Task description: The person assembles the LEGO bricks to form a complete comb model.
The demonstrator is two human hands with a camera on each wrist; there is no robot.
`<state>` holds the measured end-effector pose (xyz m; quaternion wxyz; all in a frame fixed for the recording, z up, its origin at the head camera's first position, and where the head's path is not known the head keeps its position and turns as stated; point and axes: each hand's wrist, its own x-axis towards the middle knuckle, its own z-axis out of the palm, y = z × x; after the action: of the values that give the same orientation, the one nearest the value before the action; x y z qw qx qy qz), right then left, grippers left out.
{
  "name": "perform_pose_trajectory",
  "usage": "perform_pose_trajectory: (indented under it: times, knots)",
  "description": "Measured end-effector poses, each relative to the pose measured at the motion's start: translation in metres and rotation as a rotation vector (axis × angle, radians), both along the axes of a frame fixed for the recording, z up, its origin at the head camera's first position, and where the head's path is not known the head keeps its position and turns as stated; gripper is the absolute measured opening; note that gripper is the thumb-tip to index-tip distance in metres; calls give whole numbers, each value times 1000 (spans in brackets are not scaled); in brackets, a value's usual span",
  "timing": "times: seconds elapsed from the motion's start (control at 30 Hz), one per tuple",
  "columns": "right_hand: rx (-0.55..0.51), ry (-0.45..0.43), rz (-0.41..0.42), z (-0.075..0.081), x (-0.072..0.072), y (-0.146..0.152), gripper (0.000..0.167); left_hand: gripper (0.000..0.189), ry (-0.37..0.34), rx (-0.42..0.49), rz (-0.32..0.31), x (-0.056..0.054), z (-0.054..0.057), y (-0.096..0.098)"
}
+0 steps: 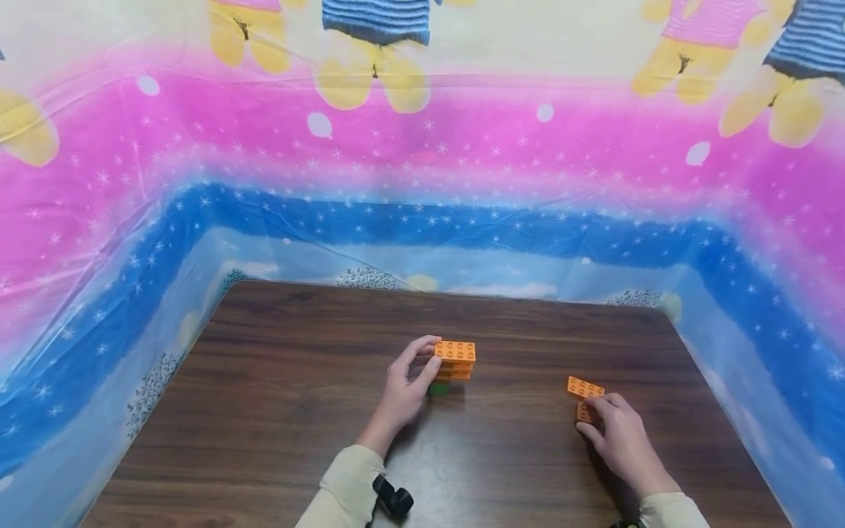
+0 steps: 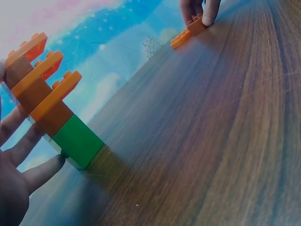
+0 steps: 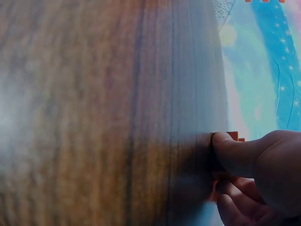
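Observation:
A tower of toy building bricks (image 1: 455,352) stands upright on the table. Its stacked orange bricks jut out sideways in steps above a green brick (image 2: 79,140) at the base. My left hand (image 1: 401,385) holds the tower from the left, thumb near the top brick and fingers along its far side. Further right, my right hand (image 1: 623,434) pinches an orange brick (image 1: 584,412) at the table surface. Another orange brick (image 1: 584,386) sits against it, pointing away to the left. In the right wrist view, the thumb and fingers (image 3: 235,153) cover most of these bricks.
Both hands work over a dark wood-grain table (image 1: 277,381). A printed cloth (image 1: 422,158) in pink and blue hangs behind its far edge and along both sides. Bare tabletop lies between the tower and the right-hand bricks.

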<state>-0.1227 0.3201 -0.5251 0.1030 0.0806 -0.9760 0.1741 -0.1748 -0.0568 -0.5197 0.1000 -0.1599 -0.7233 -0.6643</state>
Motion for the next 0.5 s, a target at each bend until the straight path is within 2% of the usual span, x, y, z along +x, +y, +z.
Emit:
perform_pose_trajectory:
  times: [0.27,0.5]
  knots:
    - [-22,-41,17,3,-3,-1,36,35,33,-5,2,-1,0,0]
    - [-55,-30,44,7,-6,-6,41,34,47,27,8,-4,-5,2]
